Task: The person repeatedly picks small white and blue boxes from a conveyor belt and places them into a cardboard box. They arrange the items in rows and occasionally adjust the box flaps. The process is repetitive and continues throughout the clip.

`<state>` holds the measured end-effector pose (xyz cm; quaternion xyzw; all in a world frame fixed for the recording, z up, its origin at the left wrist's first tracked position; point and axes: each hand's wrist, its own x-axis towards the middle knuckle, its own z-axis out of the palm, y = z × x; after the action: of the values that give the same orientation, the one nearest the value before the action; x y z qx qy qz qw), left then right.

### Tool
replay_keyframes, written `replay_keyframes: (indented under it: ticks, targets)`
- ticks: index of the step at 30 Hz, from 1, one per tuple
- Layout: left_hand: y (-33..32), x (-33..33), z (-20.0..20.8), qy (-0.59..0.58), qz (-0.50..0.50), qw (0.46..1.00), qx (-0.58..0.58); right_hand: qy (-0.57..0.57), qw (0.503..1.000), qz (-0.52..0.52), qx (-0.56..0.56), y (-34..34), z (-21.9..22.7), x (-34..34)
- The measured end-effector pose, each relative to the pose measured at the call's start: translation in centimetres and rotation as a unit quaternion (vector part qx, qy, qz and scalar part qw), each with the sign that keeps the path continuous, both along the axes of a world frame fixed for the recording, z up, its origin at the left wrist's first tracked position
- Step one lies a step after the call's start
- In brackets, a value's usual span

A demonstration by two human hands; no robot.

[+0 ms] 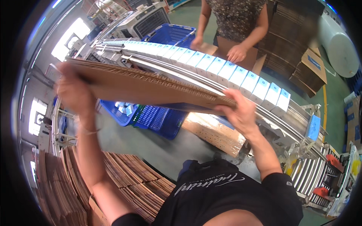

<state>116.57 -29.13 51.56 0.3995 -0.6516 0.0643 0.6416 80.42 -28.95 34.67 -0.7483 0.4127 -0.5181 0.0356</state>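
Note:
A flat, folded brown cardboard box [147,88] is held up in front of me, tilted, its corrugated edge facing away. My right hand [241,113] grips its right end, thumb below and fingers over the top edge. At the other end my left hand [75,90], smeared by motion, is closed on the same cardboard; its fingertips are hard to make out. Just beyond the cardboard, a row of white boxes with blue tops [215,67] stands along the conveyor [177,71].
Across the conveyor a person's hand [236,54] rests at an open carton [232,47]. Stacks of flattened cartons [139,184] lie at my lower left. Blue baskets [162,122] and a film-wrapped carton [215,132] are below the conveyor. A roller conveyor [309,175] stands at right.

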Motion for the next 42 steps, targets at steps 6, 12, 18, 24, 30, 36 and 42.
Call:
replay_keyframes:
  ticks: [6,12,18,24,30,36,42]
  targets:
    - [-10.0,-7.4,-16.0,-0.272,0.081,0.958,-0.032,0.219,0.964,-0.129,0.083,-0.7,-2.6,0.5]
    - [-11.0,-6.7,-29.9,-0.400,-0.116,0.909,-0.013,0.340,0.885,-0.137,0.286,-4.9,-3.2,3.9]
    - [-11.8,-1.5,-26.0,-0.283,-0.374,0.879,0.082,0.415,0.850,-0.155,0.285,-3.6,-1.3,0.2]
    - [-16.6,-5.6,-27.4,-0.512,-0.669,0.531,0.097,0.312,0.686,-0.430,0.497,-4.2,-2.4,8.0]
    - [-18.5,-8.9,-27.1,-0.504,-0.345,0.780,-0.136,0.279,0.752,-0.224,0.553,-2.4,-12.5,10.8]
    - [-17.3,-3.2,-29.1,-0.557,-0.386,0.734,0.041,0.270,0.834,0.036,0.479,10.3,-3.8,10.5]
    - [-19.7,-5.1,-29.5,-0.375,-0.291,0.839,0.267,0.137,0.880,-0.330,0.311,-0.5,-13.0,7.9]
